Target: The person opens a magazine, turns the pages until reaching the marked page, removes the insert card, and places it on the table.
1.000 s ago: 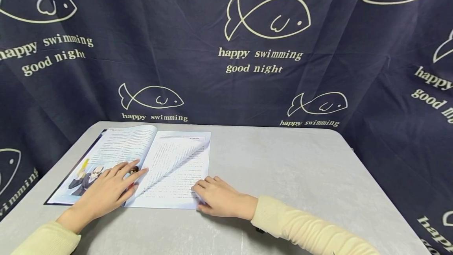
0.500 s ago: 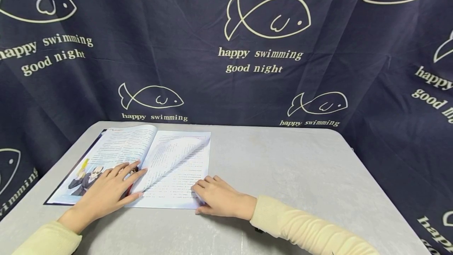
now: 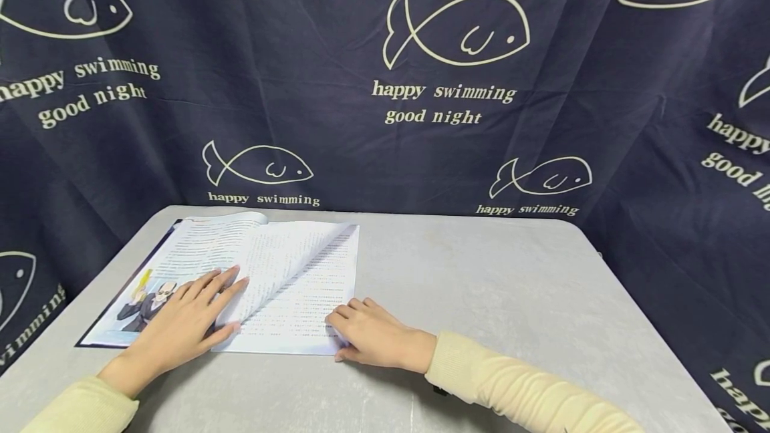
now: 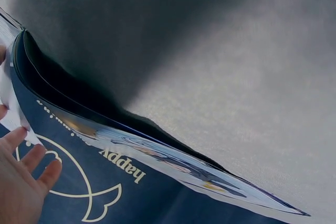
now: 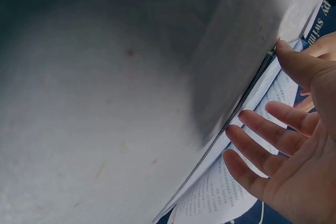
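Observation:
An open book (image 3: 301, 323) with printed text lies on the left half of the table. One of its pages (image 3: 273, 262) is folded over diagonally from the lower right toward the left. My left hand (image 3: 186, 316) lies over the illustrated left-hand page (image 3: 207, 239), fingers extended, with its fingertips and thumb at the turning page. At the book's right edge rests my right hand (image 3: 375, 334); in the right wrist view its fingers (image 5: 257, 148) are spread and loosely bent along the edge, gripping nothing visible.
The grey table (image 3: 481, 286) stretches to the right of the book. Dark blue cloth (image 3: 337, 125) with fish drawings and lettering hangs behind and at both sides of the table.
The turning page has swung further left, now covering the spine and part of the left-hand page. My left fingers have shifted slightly and the thumb moved outward; my right hand stayed almost still.

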Tool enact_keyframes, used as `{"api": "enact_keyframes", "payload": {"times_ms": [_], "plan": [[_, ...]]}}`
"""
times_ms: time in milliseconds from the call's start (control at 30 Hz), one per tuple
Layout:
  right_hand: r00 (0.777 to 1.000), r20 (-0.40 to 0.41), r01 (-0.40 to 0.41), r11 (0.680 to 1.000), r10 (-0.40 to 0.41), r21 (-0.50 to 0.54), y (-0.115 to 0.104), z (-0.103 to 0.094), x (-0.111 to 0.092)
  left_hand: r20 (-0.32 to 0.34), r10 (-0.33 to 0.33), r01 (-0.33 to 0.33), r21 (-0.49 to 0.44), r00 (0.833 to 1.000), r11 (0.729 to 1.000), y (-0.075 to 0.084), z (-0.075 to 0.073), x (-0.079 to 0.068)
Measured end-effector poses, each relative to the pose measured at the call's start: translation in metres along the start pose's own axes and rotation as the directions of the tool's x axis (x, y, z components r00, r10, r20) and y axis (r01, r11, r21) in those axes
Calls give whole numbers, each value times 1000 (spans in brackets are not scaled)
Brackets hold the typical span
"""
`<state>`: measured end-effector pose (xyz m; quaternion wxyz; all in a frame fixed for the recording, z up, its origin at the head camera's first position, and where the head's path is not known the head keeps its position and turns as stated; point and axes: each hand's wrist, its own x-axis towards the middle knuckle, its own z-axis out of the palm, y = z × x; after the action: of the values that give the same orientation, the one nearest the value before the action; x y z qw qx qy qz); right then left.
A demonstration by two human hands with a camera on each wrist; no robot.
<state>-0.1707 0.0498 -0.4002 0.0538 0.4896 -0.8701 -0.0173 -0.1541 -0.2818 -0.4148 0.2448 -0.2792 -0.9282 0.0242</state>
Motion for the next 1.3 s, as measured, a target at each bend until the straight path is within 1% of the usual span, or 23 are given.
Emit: {"api": "enact_keyframes", "payload": {"times_ms": [267, 600, 833, 1100, 1300], "plan": [[1000, 6, 1, 1000, -1, 17, 0, -1, 0, -25, 23, -24, -21, 999, 999, -1, 0, 0], [1000, 12, 4, 1000, -4, 28, 0, -3, 0, -14, 42, -43, -41, 999, 998, -1, 0, -1], [1000, 30, 0, 999, -1, 37, 0, -4, 1, -3, 38, -38, -42, 999, 998, -3, 0, -2], [1000, 31, 2, 999, -3, 42, 1, -6, 1, -18, 25, -26, -34, 1000, 999, -4, 1, -3], [999, 37, -2, 999, 0, 48, 1, -8, 1, -33, 32, -33, -29, 999, 999, -4, -1, -3]]}}
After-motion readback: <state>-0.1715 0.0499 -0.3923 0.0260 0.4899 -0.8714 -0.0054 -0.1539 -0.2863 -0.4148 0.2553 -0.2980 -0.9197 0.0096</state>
